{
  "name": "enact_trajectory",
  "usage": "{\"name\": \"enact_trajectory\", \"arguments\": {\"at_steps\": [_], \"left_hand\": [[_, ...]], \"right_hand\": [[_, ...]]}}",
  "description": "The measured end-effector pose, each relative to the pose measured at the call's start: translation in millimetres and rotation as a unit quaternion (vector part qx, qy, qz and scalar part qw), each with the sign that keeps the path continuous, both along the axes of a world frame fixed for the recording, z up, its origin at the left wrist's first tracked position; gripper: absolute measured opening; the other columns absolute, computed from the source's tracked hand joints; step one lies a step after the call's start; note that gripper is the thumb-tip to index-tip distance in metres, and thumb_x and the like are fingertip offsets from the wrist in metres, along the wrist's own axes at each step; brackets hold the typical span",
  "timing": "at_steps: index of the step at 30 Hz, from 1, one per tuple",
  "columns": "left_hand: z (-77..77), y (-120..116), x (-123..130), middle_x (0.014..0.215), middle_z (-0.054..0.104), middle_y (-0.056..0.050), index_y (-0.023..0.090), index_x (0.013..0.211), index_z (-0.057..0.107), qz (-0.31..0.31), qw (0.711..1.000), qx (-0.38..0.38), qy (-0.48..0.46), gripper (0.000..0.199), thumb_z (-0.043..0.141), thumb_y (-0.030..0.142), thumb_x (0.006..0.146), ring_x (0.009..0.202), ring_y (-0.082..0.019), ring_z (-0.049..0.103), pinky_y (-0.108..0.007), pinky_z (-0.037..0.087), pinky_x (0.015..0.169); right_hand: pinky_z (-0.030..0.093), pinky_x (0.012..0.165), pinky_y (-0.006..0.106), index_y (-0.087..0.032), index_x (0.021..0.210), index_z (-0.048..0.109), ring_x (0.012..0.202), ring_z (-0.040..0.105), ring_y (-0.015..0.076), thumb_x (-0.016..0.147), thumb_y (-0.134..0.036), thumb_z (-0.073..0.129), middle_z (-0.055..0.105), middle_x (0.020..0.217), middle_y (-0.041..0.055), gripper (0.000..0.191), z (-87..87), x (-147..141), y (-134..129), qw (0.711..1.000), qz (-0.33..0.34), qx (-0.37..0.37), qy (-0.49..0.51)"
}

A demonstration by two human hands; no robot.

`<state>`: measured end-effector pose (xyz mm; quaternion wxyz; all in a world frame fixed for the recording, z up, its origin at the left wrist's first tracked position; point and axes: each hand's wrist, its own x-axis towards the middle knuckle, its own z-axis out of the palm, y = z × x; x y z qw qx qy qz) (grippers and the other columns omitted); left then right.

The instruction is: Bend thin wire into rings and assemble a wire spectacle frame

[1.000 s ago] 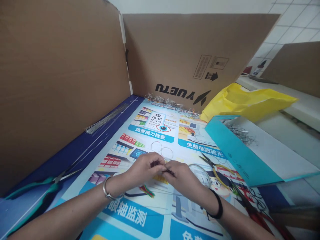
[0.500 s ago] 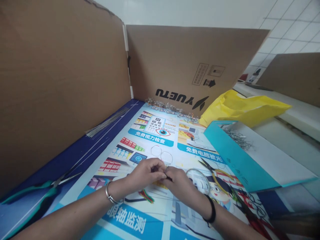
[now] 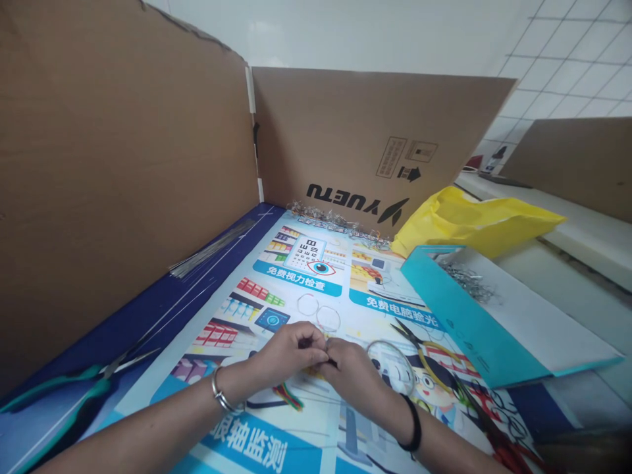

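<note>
My left hand (image 3: 291, 350) and my right hand (image 3: 353, 370) meet above the printed poster, fingertips pinched together. Whatever lies between the fingers is too small and hidden to make out. Just beyond the fingertips are two thin wire loops (image 3: 328, 318) side by side; I cannot tell whether they join what I hold. Below my hands shows a bundle of coloured threads (image 3: 288, 397) in red, yellow and green. To the right of my right hand lies a coil of wire (image 3: 413, 376), with yellow-handled scissors (image 3: 434, 362) near it.
Teal-handled pliers (image 3: 93, 388) lie at left, below thin wire lengths (image 3: 212, 249). Cardboard panels (image 3: 345, 125) stand at the left and back, small wire pieces (image 3: 340, 221) along the base. At right are a teal box (image 3: 494, 336) holding wire bits, a yellow bag (image 3: 474, 220) and red-handled scissors (image 3: 498, 438).
The view has shifted slightly, so most things sit a little lower in the picture. My hands stay pinched together in nearly the same place.
</note>
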<state>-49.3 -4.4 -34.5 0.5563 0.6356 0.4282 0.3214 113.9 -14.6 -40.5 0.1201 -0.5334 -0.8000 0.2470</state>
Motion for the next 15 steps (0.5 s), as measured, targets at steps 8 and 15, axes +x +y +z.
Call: {"name": "enact_trajectory", "arguments": {"at_steps": [8, 15], "left_hand": [[-0.7, -1, 0, 0.067, 0.058, 0.001, 0.016, 0.069, 0.058, -0.001, 1.0, 0.014, 0.008, 0.001, 0.057, 0.017, 0.069, 0.065, -0.011, 0.05, -0.024, 0.041, 0.06], [4.9, -2, 2, 0.069, 0.055, 0.002, 0.016, 0.066, 0.055, 0.001, 0.999, 0.043, 0.03, 0.003, 0.054, 0.014, 0.069, 0.069, -0.012, 0.049, -0.023, 0.04, 0.064]], "right_hand": [[0.036, 0.059, 0.022, -0.016, 0.07, 0.064, 0.067, 0.06, 0.0151, 0.076, -0.013, 0.051, 0.067, 0.074, 0.0043, 0.015, -2.8, -1, 0, 1.0, 0.007, -0.003, 0.003], [0.037, 0.06, 0.021, -0.019, 0.069, 0.065, 0.067, 0.058, 0.0133, 0.079, -0.016, 0.054, 0.065, 0.072, 0.0014, 0.015, 18.8, 12, 5, 0.996, 0.083, -0.01, 0.021]]}}
